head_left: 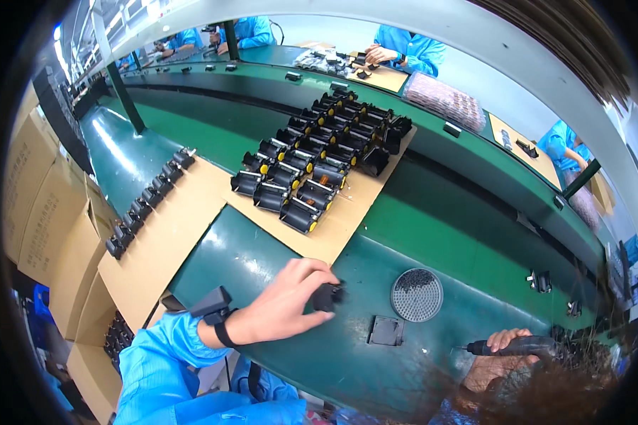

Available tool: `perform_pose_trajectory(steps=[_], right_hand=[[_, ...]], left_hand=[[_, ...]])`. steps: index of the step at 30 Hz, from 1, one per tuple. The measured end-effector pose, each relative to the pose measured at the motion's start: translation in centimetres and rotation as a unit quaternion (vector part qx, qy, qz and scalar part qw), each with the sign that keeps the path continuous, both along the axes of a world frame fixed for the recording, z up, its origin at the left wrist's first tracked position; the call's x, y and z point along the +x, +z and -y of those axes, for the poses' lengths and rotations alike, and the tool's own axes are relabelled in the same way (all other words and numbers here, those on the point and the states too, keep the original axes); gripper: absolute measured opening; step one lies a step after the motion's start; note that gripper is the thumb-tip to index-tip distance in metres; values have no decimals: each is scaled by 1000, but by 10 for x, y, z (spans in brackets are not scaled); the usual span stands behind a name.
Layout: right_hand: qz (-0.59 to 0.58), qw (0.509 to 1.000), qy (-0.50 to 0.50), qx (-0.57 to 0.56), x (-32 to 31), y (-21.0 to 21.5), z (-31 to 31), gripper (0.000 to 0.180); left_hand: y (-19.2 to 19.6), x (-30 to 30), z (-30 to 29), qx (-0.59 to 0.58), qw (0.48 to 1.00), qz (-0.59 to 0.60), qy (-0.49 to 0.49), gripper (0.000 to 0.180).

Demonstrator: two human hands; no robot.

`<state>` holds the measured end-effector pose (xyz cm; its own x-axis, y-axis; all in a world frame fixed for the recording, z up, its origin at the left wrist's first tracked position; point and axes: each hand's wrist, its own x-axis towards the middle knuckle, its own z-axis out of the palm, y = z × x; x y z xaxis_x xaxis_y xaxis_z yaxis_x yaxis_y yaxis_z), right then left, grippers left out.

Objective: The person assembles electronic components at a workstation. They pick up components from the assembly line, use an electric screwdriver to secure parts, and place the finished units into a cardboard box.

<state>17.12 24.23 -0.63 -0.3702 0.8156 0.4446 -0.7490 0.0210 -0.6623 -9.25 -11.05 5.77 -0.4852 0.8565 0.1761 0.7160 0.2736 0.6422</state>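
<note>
My left hand [280,303] is closed round a small black plastic part [325,296], held above the green bench between thumb and fingers. A black strap with a box-shaped piece [213,303] circles that wrist. At the lower right, my right hand [490,370] grips a black electric screwdriver [528,346], its thin bit pointing left; dark hair partly covers this hand. Between the two hands a square black fixture [386,331] lies on the bench. Just beyond it stands a round dish [436,306] with many tiny dark screws heaped toward its far side.
Rows of black assemblies with yellow ends [290,177] cover a cardboard sheet [319,244]. More black parts [145,202] line another sheet at left, beside cardboard boxes [57,205]. Across the conveyor [432,212] sit co-workers in blue [422,53]. A metal beam [432,28] crosses overhead.
</note>
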Motion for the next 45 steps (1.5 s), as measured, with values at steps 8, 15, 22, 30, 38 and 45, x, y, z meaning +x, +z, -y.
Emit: perform_pose_trajectory(steps=[8, 15, 22, 30, 38, 45], right_hand=[[0, 1000, 22, -15, 7, -2, -4, 68], [39, 992, -38, -111, -1, 15, 12, 69], [102, 977, -62, -177, -9, 20, 12, 72], [101, 985, -20, -142, -1, 11, 3, 69], [138, 976, -18, -167, 31, -4, -10, 72], [137, 981, -52, -130, 5, 3, -6, 70]], left_hand=[[-16, 19, -2, -153, 966, -196, -68, 57], [-30, 5, 2, -31, 994, -70, -76, 47], [-40, 9, -9, -12, 975, 221, 15, 50], [-42, 39, -17, 61, 987, 137, -60, 42], [22, 9, 143, 104, 952, 77, 276, 88], [8, -39, 443, 142, 802, -6, 581, 91]])
